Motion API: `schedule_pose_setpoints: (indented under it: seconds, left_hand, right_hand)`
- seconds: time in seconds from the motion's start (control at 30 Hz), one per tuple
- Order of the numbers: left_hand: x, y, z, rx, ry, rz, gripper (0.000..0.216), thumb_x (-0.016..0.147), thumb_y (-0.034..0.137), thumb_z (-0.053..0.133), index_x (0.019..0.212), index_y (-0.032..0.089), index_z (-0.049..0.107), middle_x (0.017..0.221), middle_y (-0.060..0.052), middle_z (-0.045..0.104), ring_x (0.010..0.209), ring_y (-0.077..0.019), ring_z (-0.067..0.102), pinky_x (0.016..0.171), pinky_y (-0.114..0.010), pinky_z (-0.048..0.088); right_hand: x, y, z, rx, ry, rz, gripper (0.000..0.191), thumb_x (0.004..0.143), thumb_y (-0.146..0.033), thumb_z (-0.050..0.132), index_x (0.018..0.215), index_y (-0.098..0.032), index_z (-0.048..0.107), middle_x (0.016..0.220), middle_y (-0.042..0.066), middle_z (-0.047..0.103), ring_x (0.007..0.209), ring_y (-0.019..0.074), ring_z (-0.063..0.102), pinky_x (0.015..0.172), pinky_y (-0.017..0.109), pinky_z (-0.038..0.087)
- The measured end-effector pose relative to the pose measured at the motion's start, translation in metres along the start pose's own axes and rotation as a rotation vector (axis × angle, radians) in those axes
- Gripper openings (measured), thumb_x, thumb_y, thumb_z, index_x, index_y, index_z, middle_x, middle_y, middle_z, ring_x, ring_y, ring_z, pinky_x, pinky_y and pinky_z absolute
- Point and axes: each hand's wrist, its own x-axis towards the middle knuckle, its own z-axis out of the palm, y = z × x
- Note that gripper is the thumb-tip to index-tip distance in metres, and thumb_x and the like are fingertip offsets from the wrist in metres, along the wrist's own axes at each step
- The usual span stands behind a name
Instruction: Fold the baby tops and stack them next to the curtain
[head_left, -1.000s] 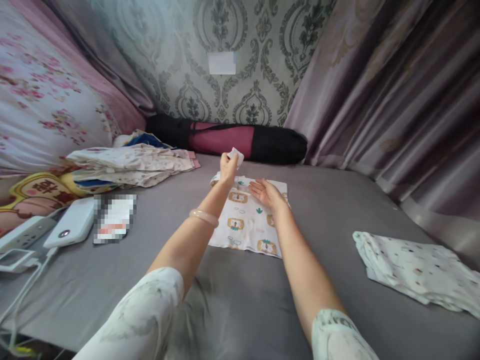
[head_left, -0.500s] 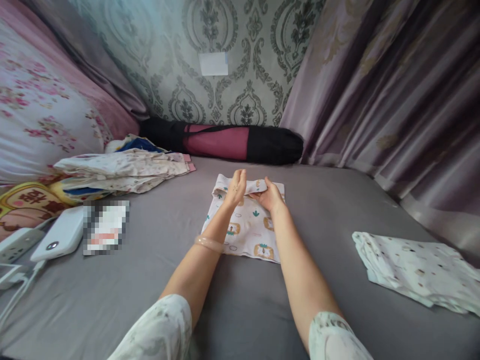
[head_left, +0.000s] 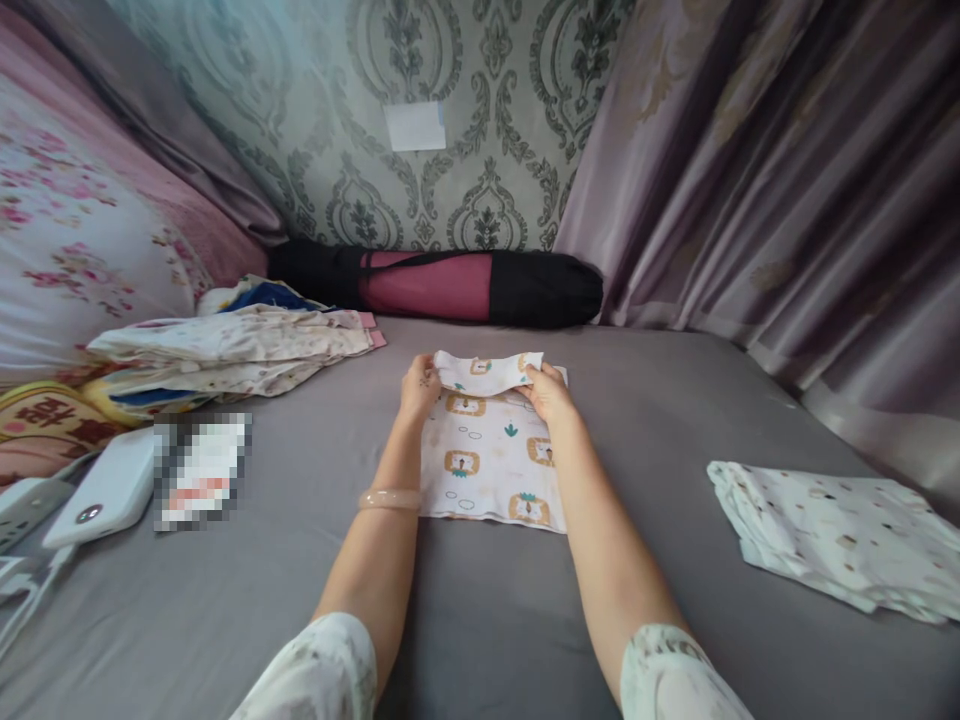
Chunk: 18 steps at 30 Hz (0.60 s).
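A white cloth garment [head_left: 491, 465] printed with lion faces and green leaves lies flat in front of me, its far edge turned over in a narrow flap. My left hand [head_left: 420, 385] is closed on the left end of that flap, thumb side toward the cloth. At the flap's right end my right hand [head_left: 551, 390] pinches the fabric, with the thumb on top and the other fingers partly hidden beneath. What kind of garment it is cannot be made out.
A folded white spotted garment [head_left: 832, 535] lies at the right. Rumpled clothes [head_left: 240, 345] are heaped at the left, near a white power bank [head_left: 105, 490], a power strip [head_left: 30, 505] and a blurred-out item [head_left: 202, 470]. A black and maroon bag [head_left: 427, 285] lies along the wall.
My left hand has moved left from the middle of the flap to its left end and closed there. The flap now shows more of its lion print. My right hand stays at the right end.
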Motion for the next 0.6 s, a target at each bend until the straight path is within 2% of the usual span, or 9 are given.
schedule_pose_setpoints:
  seconds: [0.13, 0.27, 0.4, 0.5, 0.6]
  left_hand:
    - [-0.004, 0.000, 0.005, 0.108, -0.102, 0.038, 0.044, 0.082, 0.016, 0.050, 0.124, 0.019, 0.058, 0.125, -0.013, 0.065, 0.116, -0.0289, 0.059, 0.100, -0.042, 0.042]
    - [-0.007, -0.001, 0.008, 0.272, -0.142, 0.032, 0.047, 0.083, 0.016, 0.049, 0.129, 0.023, 0.057, 0.126, -0.012, 0.064, 0.119, -0.0298, 0.057, 0.102, -0.046, 0.039]
    - [-0.010, -0.002, 0.010, 0.436, -0.186, 0.022, 0.049, 0.086, 0.011, 0.042, 0.131, 0.026, 0.055, 0.136, -0.007, 0.059, 0.136, -0.0259, 0.041, 0.111, -0.045, 0.030]
    - [-0.011, -0.003, 0.013, 0.499, -0.202, 0.018, 0.052, 0.087, 0.011, 0.040, 0.134, 0.028, 0.054, 0.145, -0.005, 0.051, 0.143, -0.0289, 0.029, 0.112, -0.051, 0.025]
    - [-0.010, -0.006, 0.015, 0.517, -0.205, 0.009, 0.055, 0.085, 0.012, 0.041, 0.137, 0.026, 0.052, 0.150, -0.007, 0.045, 0.144, -0.0336, 0.026, 0.111, -0.060, 0.023]
  right_hand:
    - [0.003, -0.007, -0.007, -0.059, 0.034, -0.027, 0.017, 0.086, -0.011, 0.050, 0.095, -0.021, 0.060, 0.083, 0.000, 0.070, 0.083, 0.0161, 0.070, 0.081, 0.040, 0.060]
    - [0.006, -0.010, -0.016, -0.120, 0.084, -0.058, 0.014, 0.085, -0.008, 0.053, 0.090, -0.019, 0.061, 0.079, 0.000, 0.070, 0.078, 0.0149, 0.070, 0.079, 0.037, 0.060]
    - [0.007, -0.011, -0.024, -0.257, 0.177, -0.054, 0.017, 0.081, -0.005, 0.058, 0.090, -0.017, 0.063, 0.076, 0.000, 0.070, 0.070, 0.0131, 0.069, 0.073, 0.031, 0.060]
    - [0.008, -0.012, -0.029, -0.373, 0.219, -0.052, 0.024, 0.078, -0.003, 0.059, 0.097, -0.016, 0.066, 0.077, 0.000, 0.070, 0.064, 0.0125, 0.068, 0.065, 0.026, 0.059]
    - [0.011, -0.014, -0.035, -0.524, 0.285, -0.045, 0.036, 0.076, -0.003, 0.061, 0.110, -0.014, 0.065, 0.085, 0.004, 0.072, 0.062, 0.0128, 0.067, 0.058, 0.024, 0.057]
